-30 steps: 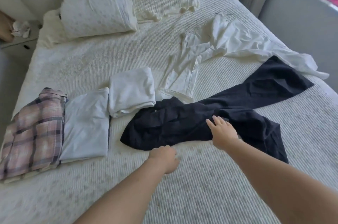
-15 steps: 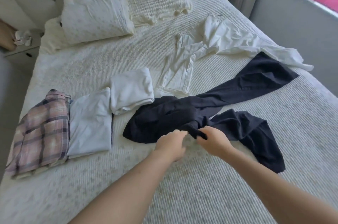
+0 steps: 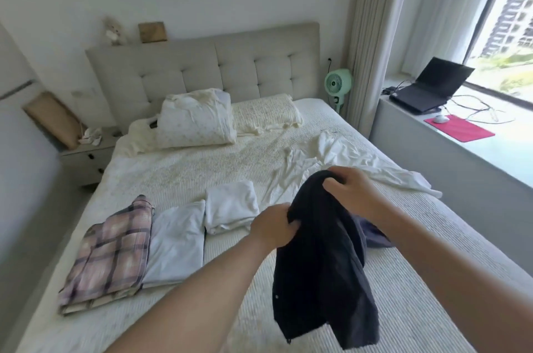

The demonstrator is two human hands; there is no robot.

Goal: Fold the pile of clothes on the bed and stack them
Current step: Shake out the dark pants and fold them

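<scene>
1. Left hand [image 3: 272, 225]: fingers curled tight, clutching a bunched fold of the black garment [image 3: 323, 266] at its upper left edge.
2. Right hand [image 3: 350, 189]: fingers curled over the garment's top, gripping a gathered ridge of cloth, higher and farther up the bed than the left hand.
3. Black garment: held up between both hands above the bed [image 3: 432, 280]; the bulk hangs down in loose folds toward the bed's near edge. Whether the lower hem touches the cover cannot be told. A small pale button shows on the left hanging panel.
4. Plaid shirt [image 3: 111, 254]: folded flat, near the bed's left edge, well left of the black garment.
5. Pale folded garment [image 3: 176, 246]: lies just beside the plaid shirt, touching its right side.
6. White folded garment [image 3: 230, 209]: sits just beside the pale one, toward the headboard side, near the left hand.
7. White unfolded clothes [image 3: 340, 162]: spread crumpled behind the black garment, running toward the bed's right edge.
8. Pillows [image 3: 196, 121]: at the head of the bed, against the headboard [image 3: 202, 69].
9. Open room: bare cover lies between the folded row and the black garment, and right of the garment up to the bed's right edge.
10. Beyond the bed's right edge: green fan [image 3: 338, 85], laptop [image 3: 429, 87] on the window ledge.
</scene>
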